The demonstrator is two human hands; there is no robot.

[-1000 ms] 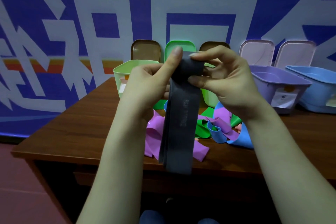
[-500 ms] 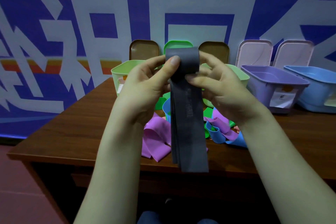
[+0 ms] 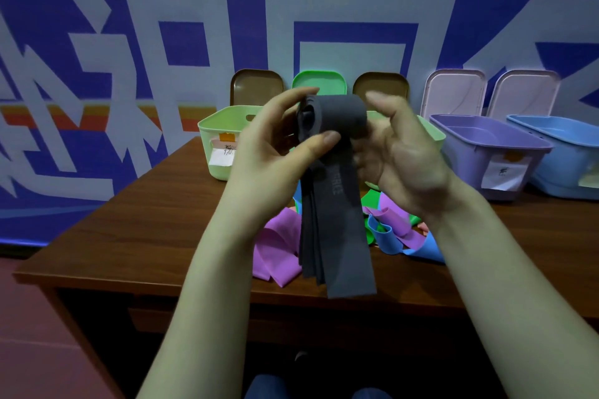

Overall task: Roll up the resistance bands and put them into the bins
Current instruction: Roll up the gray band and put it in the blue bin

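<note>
Coil of the grey band (image 3: 334,223) is thicker than earlier; I see the left hand (image 3: 269,152) pinching it, the right hand (image 3: 405,155) gripping its end. The tail remains unrolled.

The grey resistance band (image 3: 337,230) carries pale lettering along its length; the visible letters appear to read "RICE". At the desk's far edge, the white label (image 3: 222,157) on the light green bin (image 3: 215,126) and the paper label (image 3: 502,173) on the purple bin (image 3: 466,152) bear illegible marks.
</note>
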